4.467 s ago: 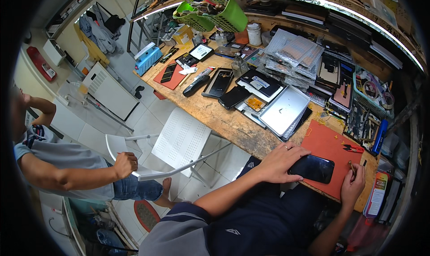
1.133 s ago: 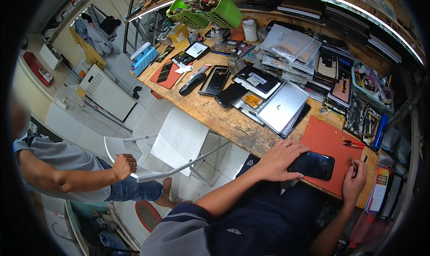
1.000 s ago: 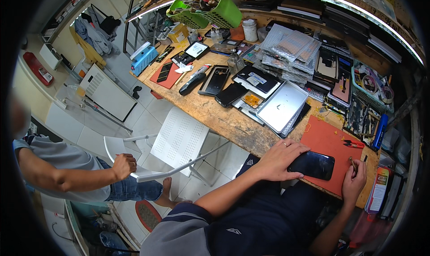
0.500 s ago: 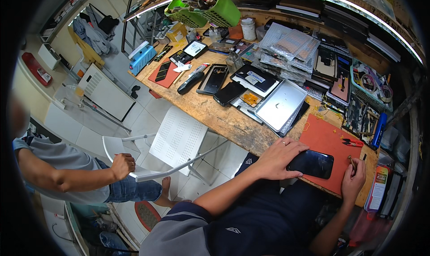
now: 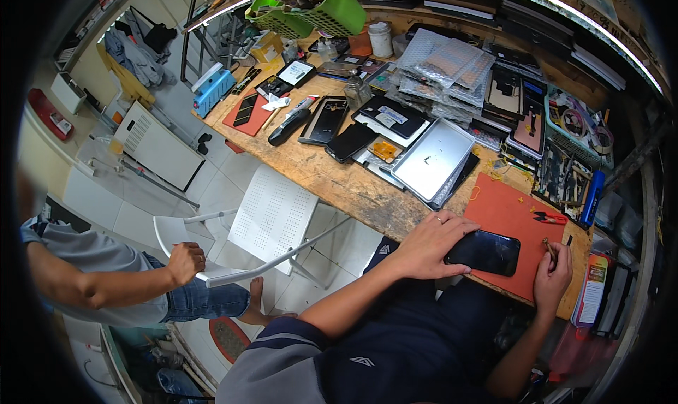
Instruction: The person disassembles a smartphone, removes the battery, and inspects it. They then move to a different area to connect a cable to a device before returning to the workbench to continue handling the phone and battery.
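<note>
A black smartphone (image 5: 493, 254) lies dark screen up on an orange-red mat (image 5: 487, 199) at the bench's front edge. My left hand (image 5: 429, 247) grips its left end, with the thumb along the near edge and the fingers at the far edge. To the phone's right, my right hand (image 5: 553, 280) is closed around a slim tool (image 5: 549, 248), whose brass-coloured end sticks up past the fingers. Its exact kind is hard to make out. Red-handled cutters (image 5: 549, 218) rest on the mat beyond that hand.
Left of the mat lies a silver metal tray (image 5: 433, 160); behind it are bubble-wrapped packets (image 5: 445, 68). A blue cylinder (image 5: 592, 198) and a tool box (image 5: 563, 181) are at right. Another person's hand (image 5: 186, 261) rests on a white folding chair (image 5: 272, 213) at left.
The whole view has shifted slightly, so everything appears a little further left and up. Both hands, the phone and the tool keep about the same places relative to the mat.
</note>
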Tool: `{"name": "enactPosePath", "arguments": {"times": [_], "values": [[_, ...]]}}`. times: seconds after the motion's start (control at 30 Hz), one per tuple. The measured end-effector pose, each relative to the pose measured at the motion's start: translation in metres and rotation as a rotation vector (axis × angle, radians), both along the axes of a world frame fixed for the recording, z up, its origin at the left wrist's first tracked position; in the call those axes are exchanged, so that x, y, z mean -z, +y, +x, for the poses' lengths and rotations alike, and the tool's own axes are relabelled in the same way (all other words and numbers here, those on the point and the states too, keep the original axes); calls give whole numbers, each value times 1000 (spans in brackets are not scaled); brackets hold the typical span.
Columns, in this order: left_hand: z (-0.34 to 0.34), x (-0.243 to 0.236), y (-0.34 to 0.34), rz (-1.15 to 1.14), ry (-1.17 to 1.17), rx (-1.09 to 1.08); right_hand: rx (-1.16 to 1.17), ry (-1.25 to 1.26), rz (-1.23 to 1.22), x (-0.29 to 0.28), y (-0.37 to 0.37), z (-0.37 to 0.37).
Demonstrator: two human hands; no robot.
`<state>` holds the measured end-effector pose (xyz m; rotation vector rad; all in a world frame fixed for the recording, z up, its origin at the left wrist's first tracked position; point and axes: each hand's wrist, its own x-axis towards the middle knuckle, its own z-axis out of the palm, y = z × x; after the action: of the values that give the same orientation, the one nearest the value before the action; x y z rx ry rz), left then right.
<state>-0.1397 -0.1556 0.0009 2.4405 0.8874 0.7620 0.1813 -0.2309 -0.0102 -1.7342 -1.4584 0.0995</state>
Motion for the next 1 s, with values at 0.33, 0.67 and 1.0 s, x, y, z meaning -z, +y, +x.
{"name": "enactPosePath", "arguments": {"times": [0.33,0.67,1.0], "values": [[-4,-1,17,-80,-86,117,-3,-37,37,4,-2,5],[-1,4,7,-59,-197,-7,28,-64,-33,-11,0,0],[2,-15,2,11,-8,53,24,-39,-40,-9,1,-1]]}}
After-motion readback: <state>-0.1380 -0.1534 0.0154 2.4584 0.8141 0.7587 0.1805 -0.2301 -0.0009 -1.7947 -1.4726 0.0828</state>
